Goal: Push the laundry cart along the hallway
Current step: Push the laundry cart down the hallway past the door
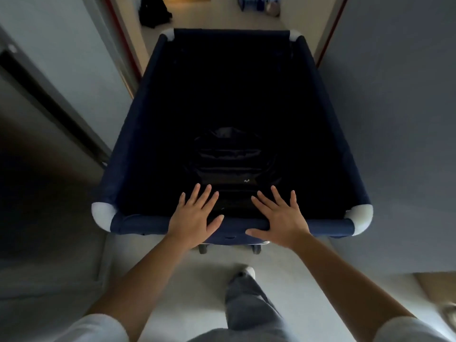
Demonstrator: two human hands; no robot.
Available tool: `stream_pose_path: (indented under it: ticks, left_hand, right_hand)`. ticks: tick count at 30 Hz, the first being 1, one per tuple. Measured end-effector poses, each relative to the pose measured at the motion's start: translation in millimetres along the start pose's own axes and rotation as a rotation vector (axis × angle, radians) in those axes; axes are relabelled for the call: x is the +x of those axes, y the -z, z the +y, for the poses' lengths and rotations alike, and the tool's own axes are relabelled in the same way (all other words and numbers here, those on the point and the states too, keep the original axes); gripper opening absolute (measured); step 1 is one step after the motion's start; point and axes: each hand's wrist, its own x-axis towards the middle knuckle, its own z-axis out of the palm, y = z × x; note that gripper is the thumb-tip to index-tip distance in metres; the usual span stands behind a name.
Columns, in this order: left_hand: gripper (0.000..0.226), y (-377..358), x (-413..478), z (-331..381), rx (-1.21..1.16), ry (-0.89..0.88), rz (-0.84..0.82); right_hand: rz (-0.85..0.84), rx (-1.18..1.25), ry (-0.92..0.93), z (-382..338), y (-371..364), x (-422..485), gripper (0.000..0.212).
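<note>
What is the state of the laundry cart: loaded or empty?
Not empty: a dark bag-like item lies at the bottom of the laundry cart. The interior is too dark to tell whether anything else is inside.

Narrow hallway, cart nearly filling its width

The laundry cart [138, 134] sits close to the left wall [81, 70] and right wall [385, 95], leaving only thin gaps along both sides. Ahead, pale floor [204, 18] opens past the far rim, with a black bag [154, 12] at left and blue items [256, 3] at right. Both hands, the left hand [195, 218] and right hand [281, 218], lie flat with fingers spread on the near rim; floor behind is bare.
</note>
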Motion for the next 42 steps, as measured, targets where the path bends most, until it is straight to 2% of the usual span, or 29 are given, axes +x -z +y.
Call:
stream_pose_path:
  ticks: [6,9,18,32,42]
  left_hand:
    - [0.072,22,74,-25,-0.044,0.023,0.017]
    - [0.064,25,112,-42,-0.038,0.032,-0.003]
    - [0.063,41,240,-90,-0.031,0.021,-0.002]
    - [0.074,70,434,-159,-0.06,0.009,0.023]
    - [0.063,99,570,-198,-0.06,0.031,0.04]
  right_hand:
    - [-0.034,0.043,0.027,29,22,74,0.099]
    - [-0.027,0.029,0.038,44,31,111,0.1]
    - [0.03,0.003,0.009,94,58,232,0.104]
    - [-0.03,-0.024,-0.035,172,116,414,0.104]
    - [0.018,0.008,0.02,236,154,542,0.102]
